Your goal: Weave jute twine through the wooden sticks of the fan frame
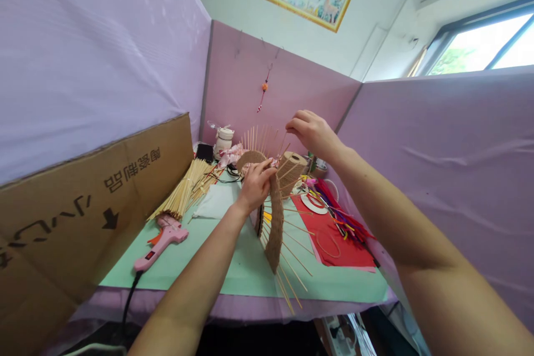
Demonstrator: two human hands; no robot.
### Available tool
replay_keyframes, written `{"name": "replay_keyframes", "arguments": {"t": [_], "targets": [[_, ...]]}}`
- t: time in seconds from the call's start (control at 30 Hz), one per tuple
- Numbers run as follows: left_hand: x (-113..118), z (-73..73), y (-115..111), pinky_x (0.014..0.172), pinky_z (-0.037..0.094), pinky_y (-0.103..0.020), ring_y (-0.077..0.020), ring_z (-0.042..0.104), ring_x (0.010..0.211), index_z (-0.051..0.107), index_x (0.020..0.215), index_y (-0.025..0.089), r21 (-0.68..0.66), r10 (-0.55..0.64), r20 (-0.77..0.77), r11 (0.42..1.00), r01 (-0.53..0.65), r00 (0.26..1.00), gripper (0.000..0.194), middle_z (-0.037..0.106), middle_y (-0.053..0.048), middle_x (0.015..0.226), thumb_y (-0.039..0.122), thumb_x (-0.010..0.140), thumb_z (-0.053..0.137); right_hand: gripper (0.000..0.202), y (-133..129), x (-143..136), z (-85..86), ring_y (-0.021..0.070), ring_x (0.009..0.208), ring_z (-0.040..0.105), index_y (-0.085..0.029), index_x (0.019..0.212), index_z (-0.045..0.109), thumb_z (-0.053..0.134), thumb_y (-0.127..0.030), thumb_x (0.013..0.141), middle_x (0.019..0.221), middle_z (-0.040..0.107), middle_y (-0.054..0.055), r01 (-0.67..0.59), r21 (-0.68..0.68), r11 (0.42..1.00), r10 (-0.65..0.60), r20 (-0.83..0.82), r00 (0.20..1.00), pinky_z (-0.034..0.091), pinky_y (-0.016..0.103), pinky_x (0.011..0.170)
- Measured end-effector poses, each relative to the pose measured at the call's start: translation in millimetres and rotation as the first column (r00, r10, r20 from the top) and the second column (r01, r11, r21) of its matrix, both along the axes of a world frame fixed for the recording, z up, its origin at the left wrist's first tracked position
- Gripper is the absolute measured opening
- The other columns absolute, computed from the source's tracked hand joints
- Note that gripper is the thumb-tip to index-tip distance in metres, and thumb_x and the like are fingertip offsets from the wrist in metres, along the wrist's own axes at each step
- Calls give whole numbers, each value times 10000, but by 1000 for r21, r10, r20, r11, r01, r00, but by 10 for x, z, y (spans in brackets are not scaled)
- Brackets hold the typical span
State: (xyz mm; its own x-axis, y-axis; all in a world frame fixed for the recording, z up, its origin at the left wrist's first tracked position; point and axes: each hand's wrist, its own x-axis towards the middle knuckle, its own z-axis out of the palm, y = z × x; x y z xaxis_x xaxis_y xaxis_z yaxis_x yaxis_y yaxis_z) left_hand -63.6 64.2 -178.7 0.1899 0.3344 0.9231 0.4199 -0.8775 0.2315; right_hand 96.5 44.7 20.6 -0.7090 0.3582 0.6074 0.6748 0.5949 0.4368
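Fingers of right hand [312,132] pinch thin strand [284,139]; left hand [254,186] pinches brown band [275,228]; likely light, stiffish; sticks [297,258] may snap, so hold band.

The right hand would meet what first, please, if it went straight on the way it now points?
The right hand points leftward in the picture, probably meeting the upright sticks first, though depth is unclear and it might miss them.

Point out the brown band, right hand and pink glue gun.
Brown band [274,228]: head view, broad face of its near strip.
Right hand [312,131]: head view, back of the hand.
Pink glue gun [161,246]: head view, handle.
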Motion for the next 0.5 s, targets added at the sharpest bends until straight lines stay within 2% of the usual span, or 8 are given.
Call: {"name": "replay_keyframes", "arguments": {"t": [0.13,0.2,0.27,0.37,0.5], "targets": [[4,7,-19,1014,398,-437,-232,470,1173,612,1145,210,-18,-10,1,1000,10,1000,347,539,-99,1353,99,857,454,153,301,-8,-202,183,798,541,-170,821,659,533,-220,892,839,621,67,12,-116,993,-45,-288,957,404,304,756],[-1,11,-30,1016,398,-442,-232,473,1170,609,1147,221,-26,-12,-1,1000,12,1000,353,541,-93,1347,96,853,458,130,470,22,-397,173,758,546,-158,791,658,560,-217,854,804,637,62,56,-244,968,-162,-443,882,402,296,736],[-5,10,-38,1017,399,-443,-232,478,1169,615,1133,221,-26,-10,8,1000,10,1000,350,536,-98,1334,91,845,465,111,613,57,-636,163,714,542,-151,769,655,578,-215,818,760,644,51,82,-411,908,-316,-542,779,401,290,708],[-1,3,-43,1020,405,-430,-231,484,1178,629,1106,208,-33,-12,55,999,14,998,335,461,-117,1369,87,827,488,119,762,69,-1013,147,651,532,-148,728,648,571,-209,795,683,632,31,56,-573,818,-443,-565,696,405,278,653],[7,-2,-39,1024,409,-414,-220,491,1179,629,1100,208,-51,-32,78,998,36,996,342,408,-116,1395,76,813,497,178,870,-63,-1389,132,617,546,-133,751,656,582,-272,834,674,632,28,-41,-661,749,-447,-551,705,445,267,603]]}}
